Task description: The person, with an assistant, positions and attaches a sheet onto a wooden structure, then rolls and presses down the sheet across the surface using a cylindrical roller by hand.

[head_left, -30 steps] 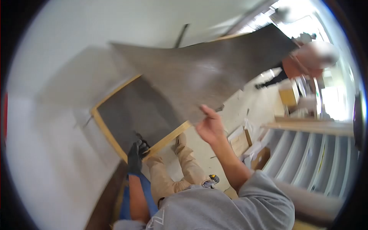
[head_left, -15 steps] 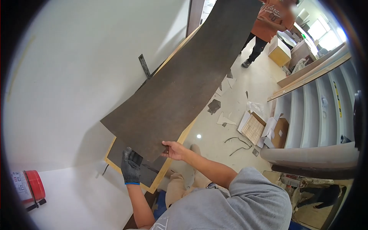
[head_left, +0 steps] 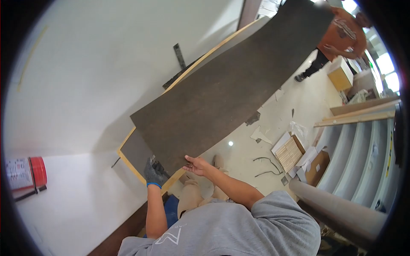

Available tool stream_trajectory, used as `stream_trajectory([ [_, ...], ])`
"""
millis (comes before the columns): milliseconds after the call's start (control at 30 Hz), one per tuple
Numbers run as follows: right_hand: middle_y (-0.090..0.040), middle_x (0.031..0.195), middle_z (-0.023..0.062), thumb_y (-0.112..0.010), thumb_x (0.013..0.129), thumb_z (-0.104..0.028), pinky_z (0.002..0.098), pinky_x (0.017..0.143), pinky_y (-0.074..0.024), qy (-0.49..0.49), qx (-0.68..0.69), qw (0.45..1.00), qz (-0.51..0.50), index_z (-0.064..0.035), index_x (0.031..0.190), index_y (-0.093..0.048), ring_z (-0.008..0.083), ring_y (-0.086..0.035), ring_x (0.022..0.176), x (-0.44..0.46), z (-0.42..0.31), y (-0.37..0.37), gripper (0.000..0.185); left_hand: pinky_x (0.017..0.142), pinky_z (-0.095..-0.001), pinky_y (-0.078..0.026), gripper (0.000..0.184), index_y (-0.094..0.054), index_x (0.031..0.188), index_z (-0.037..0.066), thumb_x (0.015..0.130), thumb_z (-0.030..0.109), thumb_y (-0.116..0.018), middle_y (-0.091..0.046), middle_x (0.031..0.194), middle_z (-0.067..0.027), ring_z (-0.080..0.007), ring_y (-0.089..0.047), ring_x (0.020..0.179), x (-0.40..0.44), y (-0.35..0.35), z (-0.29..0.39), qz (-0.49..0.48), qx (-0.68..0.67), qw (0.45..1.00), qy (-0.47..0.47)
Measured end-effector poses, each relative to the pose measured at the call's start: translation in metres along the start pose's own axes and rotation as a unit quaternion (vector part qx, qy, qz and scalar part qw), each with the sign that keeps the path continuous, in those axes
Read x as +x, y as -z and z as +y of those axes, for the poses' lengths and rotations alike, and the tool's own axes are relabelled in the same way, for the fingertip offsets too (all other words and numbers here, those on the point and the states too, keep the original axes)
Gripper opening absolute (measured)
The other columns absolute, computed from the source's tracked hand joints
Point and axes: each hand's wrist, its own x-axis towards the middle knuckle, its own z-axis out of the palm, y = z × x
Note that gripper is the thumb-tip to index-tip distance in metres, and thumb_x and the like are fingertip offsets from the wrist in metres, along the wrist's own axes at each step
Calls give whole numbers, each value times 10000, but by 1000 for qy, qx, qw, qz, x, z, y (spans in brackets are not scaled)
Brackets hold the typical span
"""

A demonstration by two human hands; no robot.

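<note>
A long dark brown sheet (head_left: 222, 85) stretches from near my body to a co-worker in an orange shirt (head_left: 341, 32) at the upper right. My bare right hand (head_left: 195, 165) pinches its near edge, thumb on top. My left hand (head_left: 154, 173), in a dark glove with a blue cuff, is closed at the sheet's near left corner; what its fingers hold is too small to make out. Beneath the sheet lies a dark panel with a light wooden edge (head_left: 131, 164), showing at the near left end and along the far side.
A red cylinder (head_left: 38, 171) is at the left by the white wall (head_left: 106, 55). Right of the sheet, scraps (head_left: 260, 135) and an open carton of strips (head_left: 289, 152) lie on the floor. A grey shelf-like unit (head_left: 354, 158) stands at the right, a box (head_left: 340, 73) beyond.
The sheet's near end has come down over the panel, and its far end has swung right since the last frame. My right hand has taken its edge; my gloved hand has dropped lower.
</note>
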Motion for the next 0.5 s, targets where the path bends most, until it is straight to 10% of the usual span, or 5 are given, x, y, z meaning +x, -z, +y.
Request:
stream_trajectory([
  [233,-548,784,39,-622,805,-105,294,677,-515,13,-5,1000,27,-60,858,-545,163,-545,697,-8,-10,3,103,658,-316,-484,270,-565,994,35,857,261,-513,-621,883,-100,-183,-585,807,3,39,-20,171,227,957,-63],
  [367,-546,659,19,-588,833,-126,239,644,-493,57,-1,998,-18,-93,789,-550,146,-555,625,-49,-48,-18,67,944,-394,-350,460,-516,1141,26,805,338,-483,-508,1195,-164,-301,-459,1123,41,95,-23,93,729,663,-143],
  [400,-576,689,6,-571,845,-124,232,620,-485,67,-5,998,1,-102,804,-560,111,-555,626,-76,-55,-51,48,1016,-371,-271,527,-458,1232,71,814,391,-452,-365,1336,-156,-287,-332,1239,32,61,10,120,740,662,-3],
  [500,-629,833,28,-575,836,-114,223,624,-492,138,-22,990,-29,-92,910,-598,106,-586,687,-103,-76,-48,81,1045,-369,-236,620,-357,1308,69,801,401,-485,-283,1383,-150,-289,-261,1280,102,105,28,198,734,646,-69],
])
